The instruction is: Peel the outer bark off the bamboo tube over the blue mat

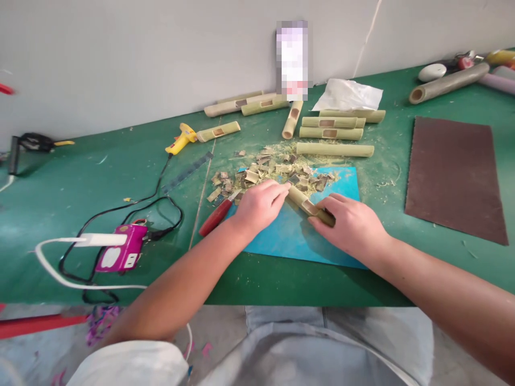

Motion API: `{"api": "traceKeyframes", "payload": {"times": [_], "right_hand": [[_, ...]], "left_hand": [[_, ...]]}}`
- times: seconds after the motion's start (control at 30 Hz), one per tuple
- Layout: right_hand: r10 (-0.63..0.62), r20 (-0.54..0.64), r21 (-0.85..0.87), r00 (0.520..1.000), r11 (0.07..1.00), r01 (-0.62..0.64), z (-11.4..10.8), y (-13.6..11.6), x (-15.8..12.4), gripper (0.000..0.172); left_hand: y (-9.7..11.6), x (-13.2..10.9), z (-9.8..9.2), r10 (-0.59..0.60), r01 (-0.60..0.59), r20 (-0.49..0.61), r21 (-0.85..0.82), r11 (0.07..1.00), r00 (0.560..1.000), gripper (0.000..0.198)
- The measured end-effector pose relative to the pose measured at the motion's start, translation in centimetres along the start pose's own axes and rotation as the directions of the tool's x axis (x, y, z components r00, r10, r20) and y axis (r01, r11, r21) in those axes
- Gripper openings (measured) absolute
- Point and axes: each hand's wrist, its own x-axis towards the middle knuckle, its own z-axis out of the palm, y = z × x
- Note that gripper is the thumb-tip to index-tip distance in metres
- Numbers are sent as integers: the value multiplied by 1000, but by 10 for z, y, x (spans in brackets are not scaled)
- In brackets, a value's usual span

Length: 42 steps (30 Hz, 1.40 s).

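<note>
A short bamboo tube [300, 197] with a rectangular notch cut in its side lies slantwise over a blue mat [281, 236]. My right hand [348, 222] is wrapped round its near end. At the far end of the tube is my left hand [261, 203], its fingers closed; what they hold, if anything, is hidden. Bamboo chips [263, 166] and sawdust are heaped just beyond both hands. Beside my left wrist rests a red-handled knife [216, 216], its blade pointing at the chips.
More bamboo tubes [335, 150] lie behind the chips, near white paper [348, 95]. On the left are a yellow glue gun [183, 139], a purple power adapter [123, 247] and cables. A brown sheet [454, 179] and a thicker tube [448, 84] lie on the right.
</note>
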Motion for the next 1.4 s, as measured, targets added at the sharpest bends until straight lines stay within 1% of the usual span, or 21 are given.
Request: {"api": "traceKeyframes", "payload": {"times": [0.1, 0.23, 0.3, 0.37, 0.43, 0.5, 0.57, 0.63, 0.67, 0.7, 0.8, 0.83, 0.93, 1.07, 1.2, 1.3, 1.4], "right_hand": [[-24, 3, -27, 1000, 999, 24, 2, 0, -2, 21], [-55, -17, -72, 998, 996, 54, 2, -1, -4, 22], [-76, 24, -120, 997, 990, 78, -1, -4, -2, 22], [-79, 105, -183, 991, 978, 98, -6, -8, 2, 20], [-63, 179, -220, 982, 970, 103, -11, -10, 6, 17], [-56, 203, -214, 978, 972, 100, -13, -10, 9, 16], [-72, 179, -174, 981, 979, 103, -12, -6, 9, 16], [-105, 120, -114, 987, 986, 119, -8, 0, 7, 19], [-111, 113, -94, 987, 988, 121, -6, 2, 5, 20], [-123, 96, -96, 988, 987, 132, -4, 4, 4, 21], [-142, 42, -88, 989, 986, 145, 1, 7, 1, 21], [-143, 30, -81, 989, 986, 145, 2, 7, 1, 20], [-129, 21, -70, 991, 989, 130, 3, 6, 2, 21], [-116, 16, -73, 993, 990, 117, 2, 5, 2, 20], [-115, 25, -81, 993, 990, 116, 2, 4, 2, 21], [-110, 20, -87, 994, 990, 111, 2, 4, 2, 21], [-113, 27, -96, 993, 989, 115, 1, 4, 2, 22]], "left_hand": [[0, 0, -1, 31, -30, 33, -42, 999, 999, 24], [-1, 0, 0, -53, 53, 1, -17, 998, 999, 24], [-1, 0, 1, -41, 41, 23, -23, 999, 999, 24], [0, 1, 3, 5, -3, 51, -39, 999, 999, 24], [-1, 2, 3, 13, -12, 36, -23, 1000, 999, 24], [-3, 3, 2, -20, 20, 3, 5, 1000, 1000, 24], [-3, 2, 1, -44, 44, -7, 11, 999, 999, 24], [-1, -1, 1, -14, 14, 19, -8, 1000, 1000, 24], [0, -2, 1, 4, -4, 28, -17, 1000, 1000, 24], [0, -2, 1, 9, -8, 25, -17, 1000, 1000, 24], [2, -3, 1, -27, 28, -21, 28, 999, 999, 24], [3, -3, 2, -27, 28, -15, 40, 999, 1000, 24], [6, -3, 3, 20, -22, 55, 30, 999, 998, 25], [8, -4, 4, -7, 7, 12, 45, 999, 1000, 25], [7, -4, 3, 47, -49, 43, 50, 998, 998, 25], [6, -4, 2, 18, -18, 2, 74, 997, 1000, 23], [6, -5, 2, 53, -56, 43, 49, 997, 998, 24]]}}
